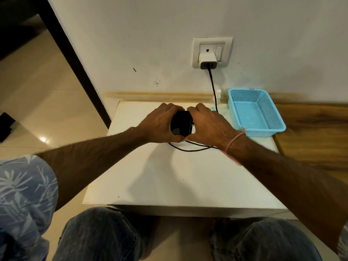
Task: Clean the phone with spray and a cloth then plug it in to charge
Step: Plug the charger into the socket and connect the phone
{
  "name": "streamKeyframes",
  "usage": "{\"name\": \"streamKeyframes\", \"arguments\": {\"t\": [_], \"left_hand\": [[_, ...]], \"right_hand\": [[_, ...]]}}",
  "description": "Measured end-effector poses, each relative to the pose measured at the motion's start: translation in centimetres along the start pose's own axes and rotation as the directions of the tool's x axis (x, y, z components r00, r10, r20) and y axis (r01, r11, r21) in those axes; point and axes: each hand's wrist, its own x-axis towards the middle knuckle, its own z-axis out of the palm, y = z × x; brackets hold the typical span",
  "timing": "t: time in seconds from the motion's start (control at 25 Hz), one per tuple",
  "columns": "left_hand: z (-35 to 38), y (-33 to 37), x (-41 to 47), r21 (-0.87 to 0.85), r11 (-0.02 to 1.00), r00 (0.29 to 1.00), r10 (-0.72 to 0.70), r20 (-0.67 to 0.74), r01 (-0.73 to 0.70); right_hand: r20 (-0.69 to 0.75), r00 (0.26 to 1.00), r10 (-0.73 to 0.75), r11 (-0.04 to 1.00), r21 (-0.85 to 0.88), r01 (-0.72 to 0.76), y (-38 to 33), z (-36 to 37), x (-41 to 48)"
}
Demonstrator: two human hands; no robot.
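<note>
My left grip [160,125] wraps the black phone [180,122], long axis left-right over the bench [169,176]; right grip [207,123] pinches its right end, right by the cable plug [193,125].

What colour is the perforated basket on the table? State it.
Light blue basket, clearest in the head view.

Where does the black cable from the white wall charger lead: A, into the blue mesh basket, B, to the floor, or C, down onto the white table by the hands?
C: the black cable drops from the white charger block and loops on the white table near the right hand.
</note>
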Motion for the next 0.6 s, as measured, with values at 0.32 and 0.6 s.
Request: {"name": "streamKeyframes", "arguments": {"t": [0.32, 0.6], "left_hand": [[-1.0, -8.9, 0.2, 0.031, 0.970, 0.923, -0.240, 0.301, 0.242], [-2.4, -13.9, 2.9, 0.117, 0.952, 0.918, -0.302, 0.256, 0.281]], "right_hand": [[0.054, 0.996, 0.069, 0.936, 0.341, -0.083, 1.8, 1.9, 3.5], [0.166, 0.986, -0.026, 0.942, 0.334, -0.032, 2.2, 5.1, 10.5]]}}
